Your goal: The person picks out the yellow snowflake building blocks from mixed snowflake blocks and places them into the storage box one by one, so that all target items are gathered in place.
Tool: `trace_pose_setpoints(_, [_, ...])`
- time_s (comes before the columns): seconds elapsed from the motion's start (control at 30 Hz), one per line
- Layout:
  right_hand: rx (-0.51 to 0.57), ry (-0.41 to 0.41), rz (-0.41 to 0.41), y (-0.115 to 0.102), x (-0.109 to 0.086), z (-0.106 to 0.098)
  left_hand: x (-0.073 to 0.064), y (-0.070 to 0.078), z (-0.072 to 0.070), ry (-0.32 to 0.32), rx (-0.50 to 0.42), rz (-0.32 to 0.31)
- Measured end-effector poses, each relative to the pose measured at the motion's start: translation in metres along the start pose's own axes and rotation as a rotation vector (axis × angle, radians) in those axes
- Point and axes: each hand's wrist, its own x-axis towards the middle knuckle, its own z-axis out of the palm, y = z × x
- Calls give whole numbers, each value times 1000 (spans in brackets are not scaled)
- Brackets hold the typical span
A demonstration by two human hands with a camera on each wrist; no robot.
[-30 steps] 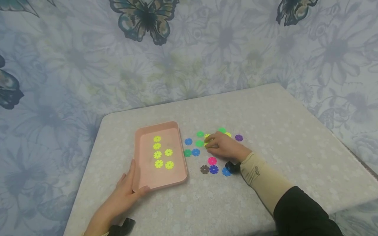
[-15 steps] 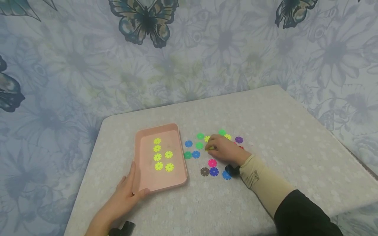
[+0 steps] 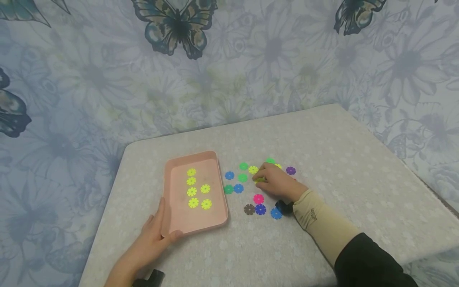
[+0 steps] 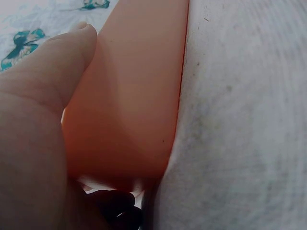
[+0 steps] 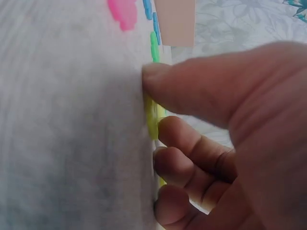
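Observation:
My left hand (image 3: 152,235) holds the near left corner of a shallow pink tray (image 3: 195,224), thumb at the near edge and fingers along the left side. Inside the tray lie several yellow flower-shaped discs (image 3: 191,191). To the right of it, my right hand (image 3: 276,181) pinches another yellow flower-shaped disc (image 5: 152,120) between thumb and fingertips, low over the tablecloth. Just beyond those fingertips lies a further yellow disc (image 3: 253,170). The right hand partly hides a yellow disc behind it and a red piece beside it.
Loose discs surround the right hand: green (image 3: 242,177), light blue (image 3: 238,188), pink (image 3: 258,199), brown (image 3: 249,209), dark blue (image 3: 260,209) and purple (image 3: 291,170). A patterned wall (image 3: 229,79) rises behind the table (image 3: 340,159).
The right hand's fingers have drawn together on a yellow disc and shifted slightly right, baring more of the yellow disc beyond. The left hand stays on the tray.

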Motion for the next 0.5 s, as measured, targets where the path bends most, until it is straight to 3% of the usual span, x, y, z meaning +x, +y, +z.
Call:
trace_pose_setpoints(0.33, [-25,-16,57,-4,1,-2,-1,1,0,9,2,11])
trace_pose_setpoints(0.5, [-62,-10,23,-5,0,-3,-1,1,0,15,1,23])
